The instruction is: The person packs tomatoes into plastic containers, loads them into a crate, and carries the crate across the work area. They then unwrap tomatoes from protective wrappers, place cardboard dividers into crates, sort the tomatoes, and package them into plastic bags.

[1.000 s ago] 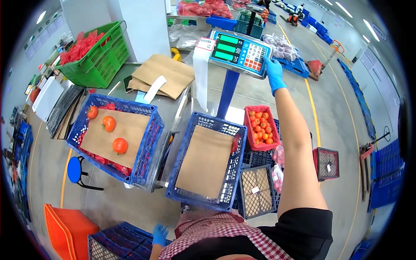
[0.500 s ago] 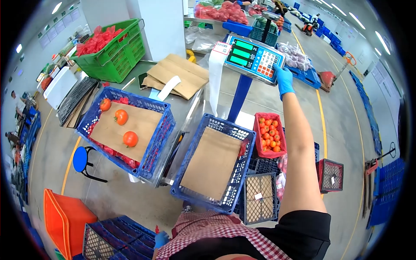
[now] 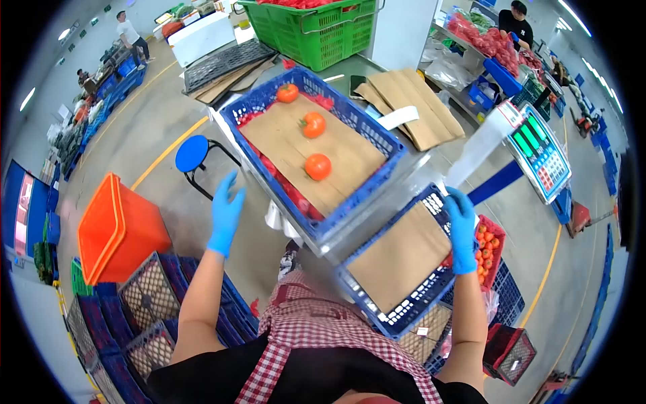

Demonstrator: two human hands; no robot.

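My left hand [image 3: 227,214], in a blue glove, is raised with fingers spread, holding nothing, left of the upper blue crate [image 3: 367,195]. That crate is lined with brown cardboard [image 3: 306,145], and three tomatoes [image 3: 317,166] lie spaced out on it. My right hand [image 3: 461,229], also gloved in blue, is over the far right corner of a second blue crate [image 3: 360,293], its fingers loosely bent. Whether it touches the rim is unclear. Only cardboard [image 3: 402,256] shows inside that crate. A white paper strip [image 3: 481,148] hangs from the scale display [image 3: 540,151] close to my right fingertips.
A red-lined crate of tomatoes [image 3: 488,256] stands beyond my right hand. Cardboard sheets [image 3: 414,108] and a green crate [image 3: 313,30] are at the back. A blue stool [image 3: 192,153], an orange bin [image 3: 121,229] and stacked crates [image 3: 151,286] are on the left. A co-worker [image 3: 517,27] stands far right.
My right hand has left the scale keypad and come down to the second crate's corner. My left hand has risen from low beside my body. The view has turned left.
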